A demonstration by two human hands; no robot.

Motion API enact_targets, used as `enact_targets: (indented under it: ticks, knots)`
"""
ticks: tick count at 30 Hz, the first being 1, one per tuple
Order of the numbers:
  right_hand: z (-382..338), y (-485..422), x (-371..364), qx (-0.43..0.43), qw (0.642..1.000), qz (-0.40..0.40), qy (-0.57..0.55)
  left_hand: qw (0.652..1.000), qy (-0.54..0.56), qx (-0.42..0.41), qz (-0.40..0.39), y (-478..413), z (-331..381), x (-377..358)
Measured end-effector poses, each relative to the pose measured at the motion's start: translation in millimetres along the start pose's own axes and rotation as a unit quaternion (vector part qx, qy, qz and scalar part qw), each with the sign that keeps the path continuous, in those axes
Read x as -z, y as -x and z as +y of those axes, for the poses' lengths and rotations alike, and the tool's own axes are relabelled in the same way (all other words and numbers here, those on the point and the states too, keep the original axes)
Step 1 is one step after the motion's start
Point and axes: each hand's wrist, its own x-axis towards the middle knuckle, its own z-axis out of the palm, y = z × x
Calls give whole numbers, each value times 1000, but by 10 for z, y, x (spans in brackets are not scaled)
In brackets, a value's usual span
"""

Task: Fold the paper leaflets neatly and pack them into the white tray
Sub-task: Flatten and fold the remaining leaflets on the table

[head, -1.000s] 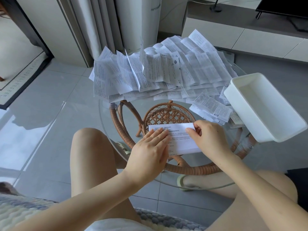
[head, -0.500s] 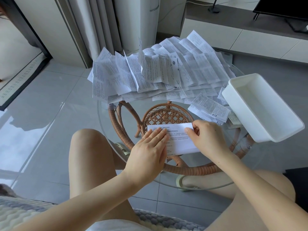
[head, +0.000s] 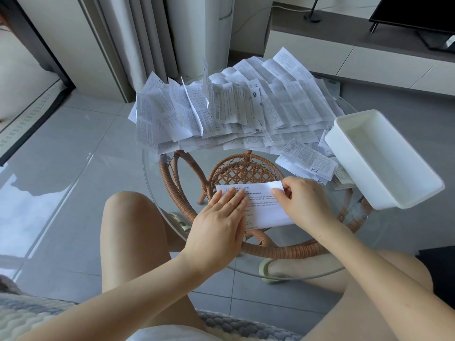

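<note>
While left grip (head: 219, 223) presses flat, right grip (head: 305, 205) pinches leaflet (head: 266, 209), long axis left-right.

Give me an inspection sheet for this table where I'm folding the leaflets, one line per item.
Surface: round glass table on a rattan base.
Job's things: one leaflet lies flat on the near side, being folded; a big pile of unfolded leaflets covers the far side; a smaller stack sits beside the white tray, which shows nothing inside.
Clutter: nothing seen.
Hands: left hand presses flat on the leaflet; right hand pinches its right edge.
Cables: one thin cable by the back wall, away from the table.
Surroundings: grey tiled floor, curtain, low white cabinet.
</note>
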Motion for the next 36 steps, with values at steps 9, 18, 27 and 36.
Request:
enact_targets:
  ticks: [9,18,27,36]
  knots:
    - [-90,170,-71,-21,997,70,28,999,-26,1,-22,1,21,28]
    - [-276,632,-364,-50,993,85,71,995,-73,20,-61,15,50,71]
    - [-26,695,-309,-67,994,81,11,981,-93,12,-170,-48,-33,252]
    - [117,701,-191,-53,996,63,-29,940,-137,-60,-305,-209,-248,452]
